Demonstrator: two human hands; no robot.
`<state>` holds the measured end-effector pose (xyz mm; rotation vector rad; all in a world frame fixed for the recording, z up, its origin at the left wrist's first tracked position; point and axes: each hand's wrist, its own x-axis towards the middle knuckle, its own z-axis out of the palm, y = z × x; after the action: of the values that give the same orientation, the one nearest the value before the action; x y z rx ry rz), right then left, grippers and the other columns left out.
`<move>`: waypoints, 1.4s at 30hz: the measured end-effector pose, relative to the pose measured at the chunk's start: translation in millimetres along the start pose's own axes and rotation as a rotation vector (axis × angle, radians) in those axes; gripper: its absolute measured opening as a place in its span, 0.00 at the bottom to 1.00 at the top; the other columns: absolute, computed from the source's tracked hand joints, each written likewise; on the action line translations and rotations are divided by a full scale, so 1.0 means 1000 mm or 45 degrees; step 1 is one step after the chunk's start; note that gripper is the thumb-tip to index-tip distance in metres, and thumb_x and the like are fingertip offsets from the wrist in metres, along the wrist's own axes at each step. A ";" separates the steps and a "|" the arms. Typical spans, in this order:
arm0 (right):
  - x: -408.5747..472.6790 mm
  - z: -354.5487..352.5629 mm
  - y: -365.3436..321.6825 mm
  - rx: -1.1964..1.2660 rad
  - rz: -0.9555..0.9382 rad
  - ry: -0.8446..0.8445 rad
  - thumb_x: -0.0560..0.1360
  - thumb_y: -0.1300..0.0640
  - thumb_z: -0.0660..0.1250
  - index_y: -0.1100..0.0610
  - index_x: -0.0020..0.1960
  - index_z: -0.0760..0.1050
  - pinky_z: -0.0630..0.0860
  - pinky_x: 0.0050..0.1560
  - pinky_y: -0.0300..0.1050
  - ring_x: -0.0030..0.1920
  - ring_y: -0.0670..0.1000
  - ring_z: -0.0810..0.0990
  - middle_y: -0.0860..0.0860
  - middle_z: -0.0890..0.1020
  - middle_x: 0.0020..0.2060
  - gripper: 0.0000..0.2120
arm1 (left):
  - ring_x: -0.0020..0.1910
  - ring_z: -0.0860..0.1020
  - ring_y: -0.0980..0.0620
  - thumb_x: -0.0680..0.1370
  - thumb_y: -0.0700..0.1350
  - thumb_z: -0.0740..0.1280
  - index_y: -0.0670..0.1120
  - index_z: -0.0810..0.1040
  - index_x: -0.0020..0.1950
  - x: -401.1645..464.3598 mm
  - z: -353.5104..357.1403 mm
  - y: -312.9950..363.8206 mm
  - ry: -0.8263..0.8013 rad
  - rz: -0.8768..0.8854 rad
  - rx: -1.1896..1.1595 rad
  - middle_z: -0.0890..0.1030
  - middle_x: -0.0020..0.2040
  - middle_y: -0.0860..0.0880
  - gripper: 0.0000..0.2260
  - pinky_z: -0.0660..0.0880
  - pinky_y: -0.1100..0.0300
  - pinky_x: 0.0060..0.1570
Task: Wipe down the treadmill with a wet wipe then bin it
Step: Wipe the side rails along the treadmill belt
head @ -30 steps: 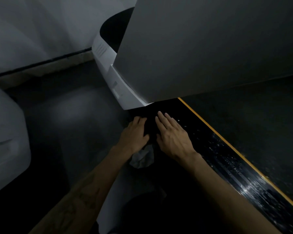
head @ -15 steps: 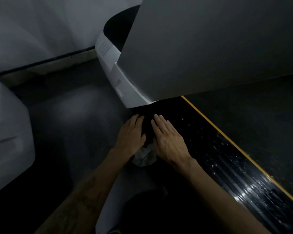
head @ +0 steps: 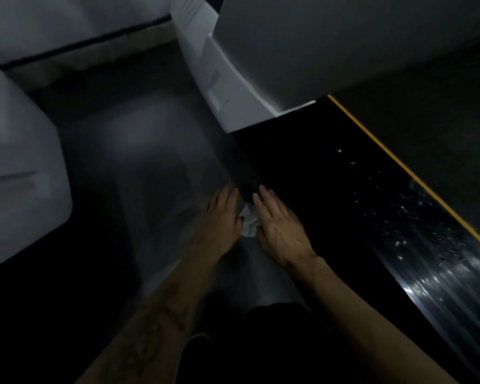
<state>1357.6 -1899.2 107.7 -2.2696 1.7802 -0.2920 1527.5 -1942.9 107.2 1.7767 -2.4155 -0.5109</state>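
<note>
Head view, hands: The left hand (head: 221, 217) and the right hand (head: 279, 225) lie flat, side by side, fingers straight and close together, pointing away from the person.
Head view, wipe: The wet wipe (head: 249, 223) is a small white crumpled lump that peeks out in the gap between the two hands. Both hands touch it at their inner edges. I cannot tell if a thumb pinches it underneath.
Head view, treadmill: The black side rail (head: 330, 189) is shiny and has little wet drops on it. A thin yellow line (head: 394, 159) runs beside it, and the dark belt (head: 441, 112) lies past that. The white front cover (head: 225, 87) stands well ahead of the hands.
Head view, floor: The grey floor (head: 139, 151) is on the left, with another white machine (head: 20, 151) at the far left.
Bin: I see no bin here.
What could go wrong: The wipe is bunched up small, so I think it may slide over the rail and leave streaks. Flat hands do not hold it tight, so it could slip out and drop on the floor. The room is dark, so dirty spots may be missed.
</note>
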 end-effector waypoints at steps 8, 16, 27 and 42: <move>0.006 0.083 0.023 0.102 0.075 -0.109 0.75 0.55 0.60 0.68 0.71 0.73 0.79 0.60 0.66 0.66 0.69 0.77 0.66 0.74 0.70 0.28 | 0.82 0.53 0.45 0.84 0.49 0.62 0.45 0.52 0.84 -0.009 0.071 -0.029 -0.152 -0.115 0.010 0.51 0.84 0.43 0.32 0.50 0.51 0.78; 0.034 0.137 0.031 0.033 -0.033 -0.100 0.70 0.66 0.76 0.66 0.65 0.79 0.75 0.62 0.71 0.64 0.72 0.78 0.67 0.78 0.66 0.24 | 0.83 0.52 0.44 0.82 0.50 0.63 0.45 0.52 0.84 -0.009 0.112 -0.050 -0.202 -0.114 0.067 0.53 0.84 0.43 0.34 0.51 0.48 0.80; 0.043 0.169 0.033 -0.184 -0.079 -0.149 0.75 0.54 0.68 0.56 0.55 0.84 0.82 0.51 0.58 0.53 0.65 0.83 0.60 0.83 0.55 0.12 | 0.83 0.48 0.45 0.84 0.49 0.59 0.43 0.50 0.84 -0.014 0.124 -0.064 -0.182 -0.195 0.049 0.49 0.84 0.43 0.31 0.46 0.51 0.80; 0.043 0.177 0.035 -0.181 -0.067 0.006 0.73 0.56 0.68 0.60 0.49 0.83 0.81 0.36 0.45 0.40 0.60 0.85 0.57 0.84 0.44 0.10 | 0.83 0.47 0.45 0.84 0.50 0.59 0.42 0.51 0.84 -0.016 0.131 -0.069 -0.211 -0.195 0.084 0.50 0.84 0.43 0.31 0.44 0.52 0.80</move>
<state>1389.1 -1937.0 -70.9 -2.4176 1.7990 -0.1860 1559.6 -1918.7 -36.2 2.0350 -2.4396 -0.6249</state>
